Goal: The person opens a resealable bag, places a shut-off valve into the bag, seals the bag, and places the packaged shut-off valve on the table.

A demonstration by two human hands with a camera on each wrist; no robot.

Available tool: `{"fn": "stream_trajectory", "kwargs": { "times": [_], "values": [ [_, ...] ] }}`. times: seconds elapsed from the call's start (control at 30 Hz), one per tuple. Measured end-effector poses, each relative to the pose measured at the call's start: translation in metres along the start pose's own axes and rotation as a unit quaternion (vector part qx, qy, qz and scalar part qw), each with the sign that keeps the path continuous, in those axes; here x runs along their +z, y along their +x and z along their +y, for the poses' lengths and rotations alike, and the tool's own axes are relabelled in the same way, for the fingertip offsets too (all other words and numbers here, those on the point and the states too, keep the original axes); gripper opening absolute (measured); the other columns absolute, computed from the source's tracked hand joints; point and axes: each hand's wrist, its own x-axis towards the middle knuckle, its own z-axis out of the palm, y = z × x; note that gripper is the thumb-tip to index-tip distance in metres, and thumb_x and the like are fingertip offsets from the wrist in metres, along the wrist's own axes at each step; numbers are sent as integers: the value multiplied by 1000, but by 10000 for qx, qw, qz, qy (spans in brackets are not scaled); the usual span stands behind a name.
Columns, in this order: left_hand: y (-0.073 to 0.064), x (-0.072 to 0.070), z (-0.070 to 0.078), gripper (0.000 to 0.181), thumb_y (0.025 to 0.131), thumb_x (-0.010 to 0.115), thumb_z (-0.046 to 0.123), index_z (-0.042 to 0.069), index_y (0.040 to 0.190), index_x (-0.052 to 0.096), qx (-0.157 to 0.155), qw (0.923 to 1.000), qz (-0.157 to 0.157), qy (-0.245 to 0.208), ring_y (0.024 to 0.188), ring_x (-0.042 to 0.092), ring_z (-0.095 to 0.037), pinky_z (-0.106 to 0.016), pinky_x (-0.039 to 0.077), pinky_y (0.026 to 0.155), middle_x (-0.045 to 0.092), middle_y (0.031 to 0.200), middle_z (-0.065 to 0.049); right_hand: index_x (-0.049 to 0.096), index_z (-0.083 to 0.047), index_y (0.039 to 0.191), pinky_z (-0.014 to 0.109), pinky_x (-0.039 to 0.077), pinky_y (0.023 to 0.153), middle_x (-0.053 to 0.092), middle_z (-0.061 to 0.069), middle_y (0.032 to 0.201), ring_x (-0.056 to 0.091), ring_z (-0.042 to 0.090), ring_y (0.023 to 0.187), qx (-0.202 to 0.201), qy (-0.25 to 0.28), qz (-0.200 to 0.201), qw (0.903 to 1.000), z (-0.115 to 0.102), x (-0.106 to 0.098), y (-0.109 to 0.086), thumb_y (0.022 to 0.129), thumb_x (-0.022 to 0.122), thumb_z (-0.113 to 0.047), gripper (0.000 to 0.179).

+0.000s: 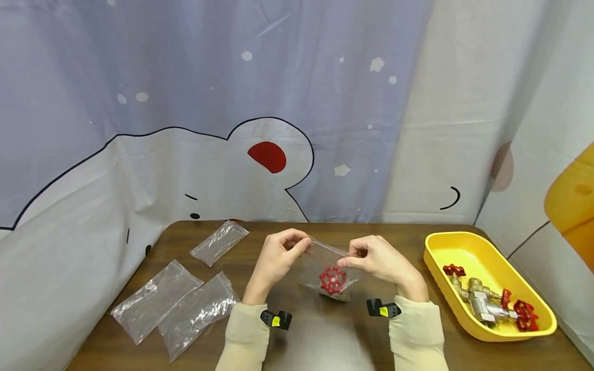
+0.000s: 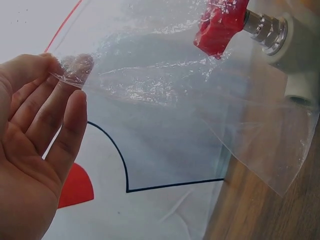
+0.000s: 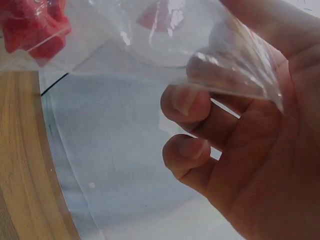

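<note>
Between the two hands hangs a clear zip bag (image 1: pixel 312 273) with a valve inside it. The valve has a red handwheel (image 1: pixel 332 281), and in the left wrist view a metal stem and a pale green body (image 2: pixel 295 47) show through the plastic. My left hand (image 1: pixel 286 256) pinches the bag's top left corner between thumb and fingers. At the opposite top corner, my right hand (image 1: pixel 378 262) pinches the film, its other fingers curled behind the bag. The red zip line (image 2: pixel 62 26) runs along the top edge by the left thumb.
Several flat clear bags lie on the left of the wooden table, among them a small bag (image 1: pixel 219 243) and a larger bag (image 1: pixel 157 301). A yellow tray (image 1: pixel 445 304) at the right holds several metal valves (image 1: pixel 482 304) with red handwheels. A printed curtain stands behind.
</note>
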Motion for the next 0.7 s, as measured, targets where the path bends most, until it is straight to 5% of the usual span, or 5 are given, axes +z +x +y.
{"fn": "stream_trajectory", "kwargs": {
  "times": [0.3,0.7],
  "values": [
    [1,0,0,13,93,68,13,0,95,71,56,10000,7,65,67,66,-14,-24,44,54,72,78,-2,45,-22,60,21,26,49,34,-15,57,34,3,52,-407,70,168,9990,3,1,0,83,79,-21,41],
    [0,-1,-1,12,93,69,14,2,94,71,-36,10000,83,25,66,66,-13,-24,47,55,72,78,-3,50,-21,63,22,29,52,38,-12,58,36,5,55,96,154,-44,9998,7,-2,-5,83,79,-32,36]
  ]
}}
